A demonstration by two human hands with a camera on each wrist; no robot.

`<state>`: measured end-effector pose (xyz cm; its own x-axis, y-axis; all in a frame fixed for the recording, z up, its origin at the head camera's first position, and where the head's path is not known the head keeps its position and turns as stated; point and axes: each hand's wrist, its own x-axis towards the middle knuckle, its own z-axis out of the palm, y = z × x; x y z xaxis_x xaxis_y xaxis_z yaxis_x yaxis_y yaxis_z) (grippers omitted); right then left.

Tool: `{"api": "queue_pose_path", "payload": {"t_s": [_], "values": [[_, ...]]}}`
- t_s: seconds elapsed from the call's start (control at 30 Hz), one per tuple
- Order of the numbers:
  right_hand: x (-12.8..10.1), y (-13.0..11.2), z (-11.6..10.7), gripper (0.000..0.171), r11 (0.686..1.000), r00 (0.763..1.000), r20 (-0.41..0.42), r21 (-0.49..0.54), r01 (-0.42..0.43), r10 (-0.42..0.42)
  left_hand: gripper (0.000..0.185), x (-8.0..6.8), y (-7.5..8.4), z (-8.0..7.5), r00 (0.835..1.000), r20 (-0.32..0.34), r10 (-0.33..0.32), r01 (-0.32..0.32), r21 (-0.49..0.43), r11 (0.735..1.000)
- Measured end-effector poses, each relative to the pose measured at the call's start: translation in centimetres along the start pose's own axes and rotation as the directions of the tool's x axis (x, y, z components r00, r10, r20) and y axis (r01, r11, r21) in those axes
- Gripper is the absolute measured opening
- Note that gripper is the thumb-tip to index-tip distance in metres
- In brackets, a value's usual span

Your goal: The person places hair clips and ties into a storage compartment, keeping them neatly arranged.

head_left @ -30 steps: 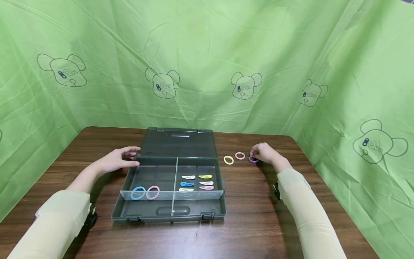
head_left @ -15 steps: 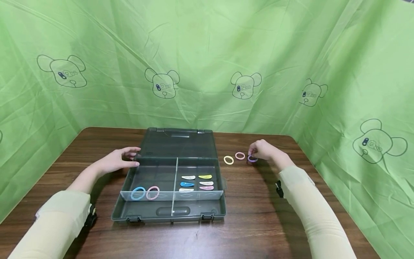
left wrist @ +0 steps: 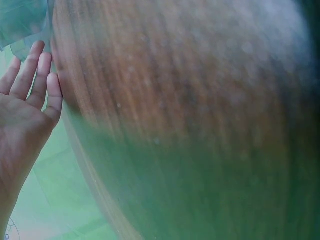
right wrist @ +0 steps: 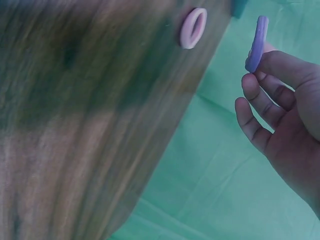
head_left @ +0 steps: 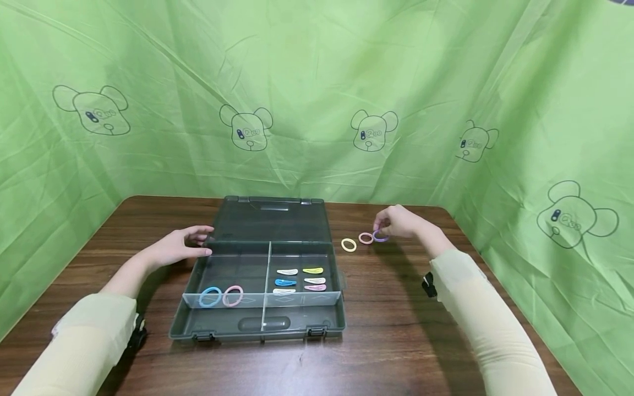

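Observation:
Between thumb and fingers of my right hand (head_left: 400,222) is a purple hair tie (right wrist: 257,46), lifted off the table in the right wrist view. Close by on the table lie a pink hair tie (head_left: 365,243) and a pale yellow hair tie (head_left: 349,251). My left hand (head_left: 170,248) rests at the left edge of a dark translucent organizer box (head_left: 182,324), thumb and fingers spread near its hinge line. Inside, a blue hair tie (head_left: 200,297) and another pink one (head_left: 224,297) sit at the left. Several snap hair clips (head_left: 285,282) lie in the right compartment.
The box's lid (head_left: 272,220) lies folded back, away from me. A pale divider (head_left: 269,275) splits the box, and a cross strip (head_left: 317,298) runs near its front. The brown wooden table (head_left: 391,341) ends at a green curtain (head_left: 307,82) around the back and sides.
My right hand has raised the purple hair tie from the table and moved it left, toward the pink one. My left hand keeps its place at the box.

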<state>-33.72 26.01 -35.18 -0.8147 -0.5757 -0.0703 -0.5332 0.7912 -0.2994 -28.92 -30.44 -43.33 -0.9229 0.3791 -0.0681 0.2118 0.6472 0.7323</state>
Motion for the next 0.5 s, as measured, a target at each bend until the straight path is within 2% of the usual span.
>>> {"api": "queue_pose_path", "payload": {"t_s": [0.5], "values": [[0.1,-4.0,-2.6,0.011,0.998,0.996,-0.050,-0.009,0.068,-0.068,0.069,0.0,0.1,0.0,1.000,0.001,-0.002,0.002,0.012,1.000]]}}
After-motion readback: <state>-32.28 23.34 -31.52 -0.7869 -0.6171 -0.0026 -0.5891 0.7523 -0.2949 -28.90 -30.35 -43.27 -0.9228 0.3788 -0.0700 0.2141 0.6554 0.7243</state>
